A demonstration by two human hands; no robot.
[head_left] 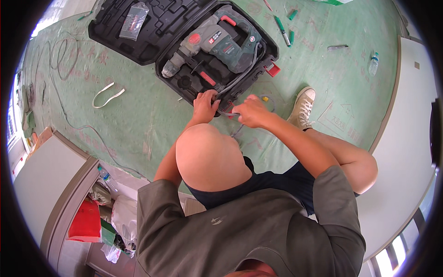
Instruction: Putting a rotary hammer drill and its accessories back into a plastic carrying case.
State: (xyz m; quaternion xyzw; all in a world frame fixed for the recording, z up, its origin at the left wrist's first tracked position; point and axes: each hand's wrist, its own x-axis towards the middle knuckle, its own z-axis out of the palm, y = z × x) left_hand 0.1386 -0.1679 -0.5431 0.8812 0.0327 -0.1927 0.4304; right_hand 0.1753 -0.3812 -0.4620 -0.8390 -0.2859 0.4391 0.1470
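A rotary hammer drill point(220, 44), grey and dark green with red accents, lies in an open black case point(161, 59). Its grey power cord point(236, 84) runs along the near side of the case and out over the near corner. At that corner my left hand point(204, 106) is closed, fingers bent round the cord beside the case wall. My right hand point(250, 111) grips the cord just outside the case, with a loose length trailing on the floor below it. A red side handle point(207, 78) sits in the case; a red latch point(273, 69) hangs open.
A plastic packet point(134, 22) rests in the lid. Green marker pens point(282, 31) and a water bottle point(374, 63) lie to the right. A white strap point(108, 95) and a long thin cable point(57, 94) are on the green floor covering. White panels point(392, 152) stand at both sides.
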